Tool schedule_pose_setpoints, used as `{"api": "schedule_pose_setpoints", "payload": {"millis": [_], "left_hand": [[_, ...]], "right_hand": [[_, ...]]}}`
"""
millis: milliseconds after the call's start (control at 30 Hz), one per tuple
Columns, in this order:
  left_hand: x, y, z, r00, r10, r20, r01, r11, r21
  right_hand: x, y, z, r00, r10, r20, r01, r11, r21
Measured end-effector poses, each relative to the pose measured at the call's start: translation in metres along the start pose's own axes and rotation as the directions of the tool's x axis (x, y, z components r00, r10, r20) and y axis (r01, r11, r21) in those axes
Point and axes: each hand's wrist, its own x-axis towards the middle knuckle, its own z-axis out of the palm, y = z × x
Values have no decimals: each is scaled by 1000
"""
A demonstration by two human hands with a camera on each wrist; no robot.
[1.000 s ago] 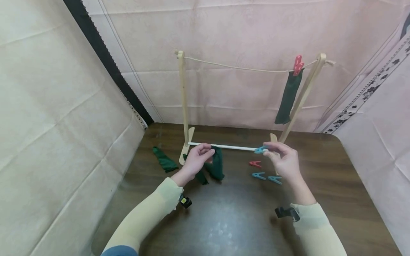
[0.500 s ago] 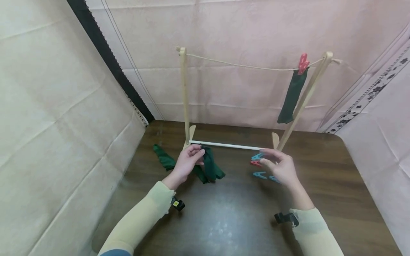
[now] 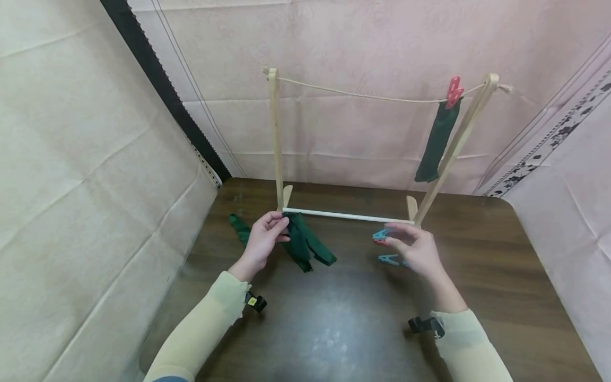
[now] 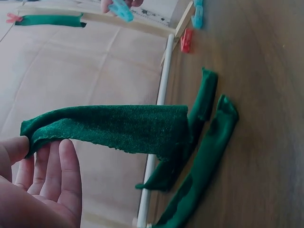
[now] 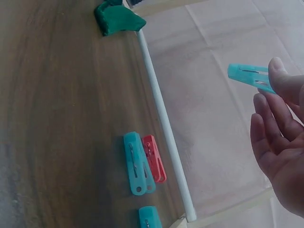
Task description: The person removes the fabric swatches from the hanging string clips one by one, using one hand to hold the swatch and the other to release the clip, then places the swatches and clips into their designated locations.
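My left hand (image 3: 261, 236) pinches the top end of a green cloth strip (image 4: 109, 128) between thumb and fingers. The strip hangs from the hand, its lower part overlapping other green strips (image 4: 221, 128) on the table in the left wrist view. At the right, my right hand (image 3: 416, 248) pinches a light blue clothespin (image 5: 247, 73) by its handles, nose pointing left toward the cloth. Behind both hands stands a wooden frame with a cord (image 3: 358, 95) strung between two posts. A red clothespin (image 3: 453, 93) holds another green strip (image 3: 438, 143) on the cord near the right post.
Loose on the table below my right hand lie a red clothespin (image 5: 156, 159) and blue clothespins (image 5: 135, 159). A white rod (image 3: 348, 215) joins the frame's posts low down. Pale cloth walls (image 3: 119, 159) enclose the table's (image 3: 334, 318) back and sides.
My left hand has moved left with its green strip, over the other strips. The right hand has shifted slightly left, its blue clothespin now in front of the red one on the table.
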Motion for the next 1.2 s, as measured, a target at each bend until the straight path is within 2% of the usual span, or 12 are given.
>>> {"api": "schedule_pose_setpoints", "payload": {"millis": [233, 533, 700, 800, 1000, 1200], "left_hand": [[2, 0, -22, 998, 10, -69, -8, 999, 33], [-5, -4, -41, 992, -23, -127, 20, 999, -25], [-14, -7, -41, 995, -56, -88, 57, 998, 5], [-18, -11, -42, 993, -85, -87, 89, 995, 42], [-14, -29, -53, 975, -133, -176, 148, 986, 74], [3, -46, -64, 963, -110, -247, 137, 986, 96]], "right_hand": [[-3, 14, 4, 995, 47, 93, -42, 997, -62], [-8, 26, 8, 968, 77, 238, -73, 997, -25], [-11, 34, 7, 961, 110, 254, -96, 993, -68], [-11, 37, 7, 960, 112, 256, -94, 992, -83], [-9, 38, 11, 961, 107, 255, -82, 991, -105], [-8, 40, 16, 960, 104, 260, -74, 990, -123]]}}
